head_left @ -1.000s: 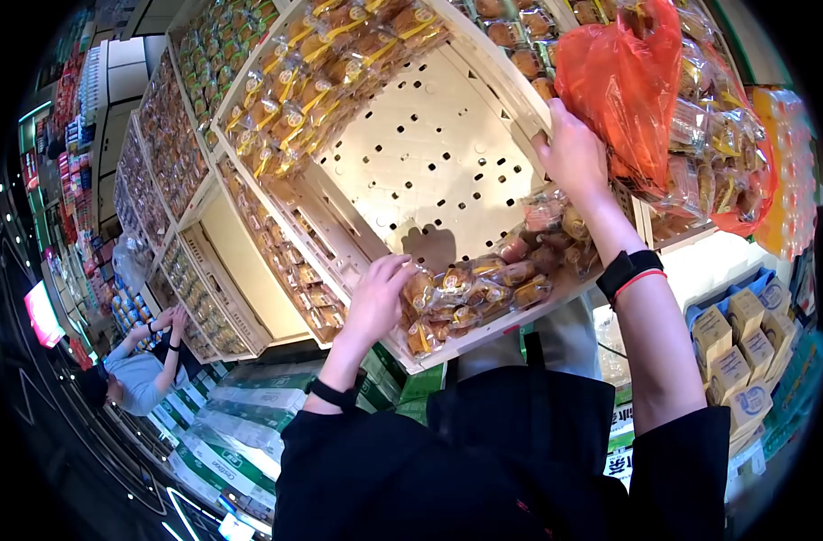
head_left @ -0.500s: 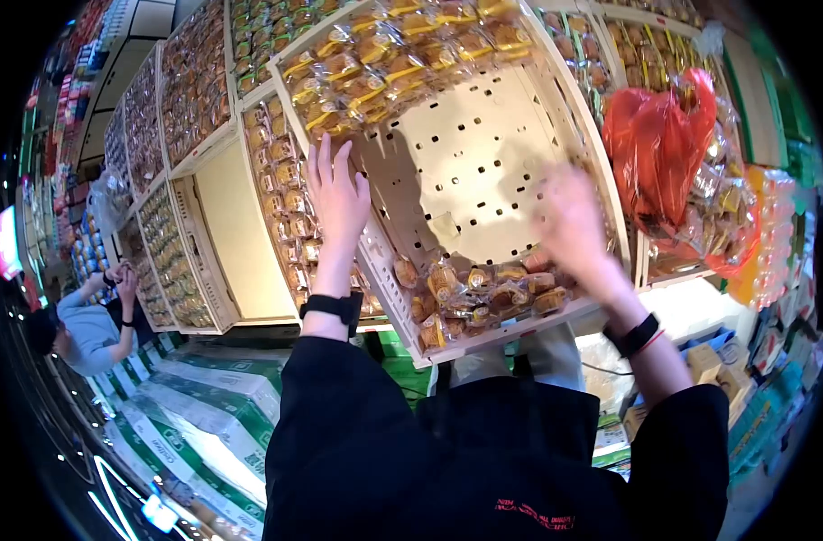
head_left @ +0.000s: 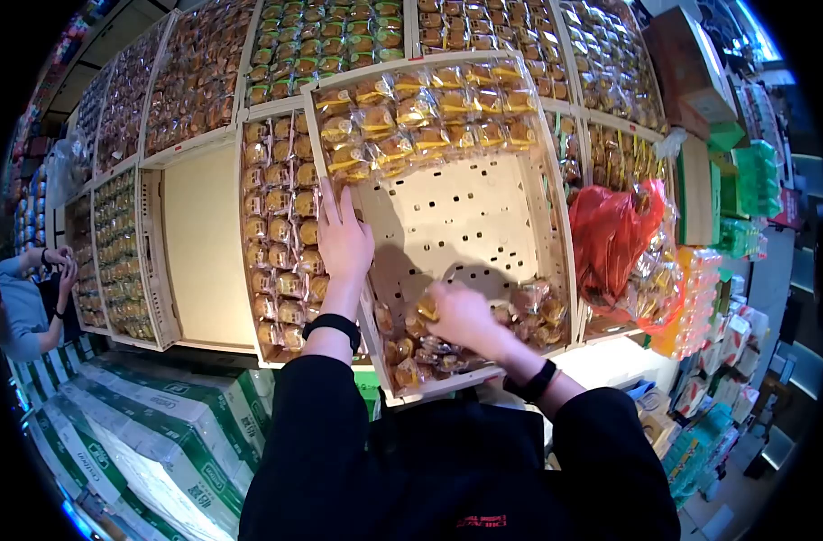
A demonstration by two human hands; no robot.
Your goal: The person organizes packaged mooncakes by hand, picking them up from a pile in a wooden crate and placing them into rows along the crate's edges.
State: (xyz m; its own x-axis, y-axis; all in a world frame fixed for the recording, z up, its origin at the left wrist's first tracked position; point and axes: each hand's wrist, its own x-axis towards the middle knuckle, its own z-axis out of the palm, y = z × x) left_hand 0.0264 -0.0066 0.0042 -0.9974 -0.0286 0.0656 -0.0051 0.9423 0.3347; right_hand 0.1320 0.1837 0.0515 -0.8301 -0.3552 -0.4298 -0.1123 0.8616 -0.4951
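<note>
A pale slotted crate (head_left: 470, 212) is tilted in front of me. Rows of wrapped cakes with yellow labels (head_left: 429, 113) fill its far end, and loose wrapped cakes (head_left: 542, 311) lie along its near end. My left hand (head_left: 344, 242) rests on the crate's left wall with its fingers stretched out, holding nothing. Over the loose cakes at the near left, my right hand (head_left: 464, 316) has its fingers curled down around a wrapped cake with a bit of yellow showing at the fingertips.
Trays of wrapped cakes (head_left: 280, 216) surround the crate. A bare-bottomed tray (head_left: 208, 243) lies to the left. At the right sits a red plastic bag (head_left: 614, 239). Green and white boxes (head_left: 172, 424) are stacked at lower left, near another person (head_left: 32, 302) at the far left.
My right hand has moved left across the crate to the loose cakes. My left hand stays on the left wall. The camera view has turned and shifted.
</note>
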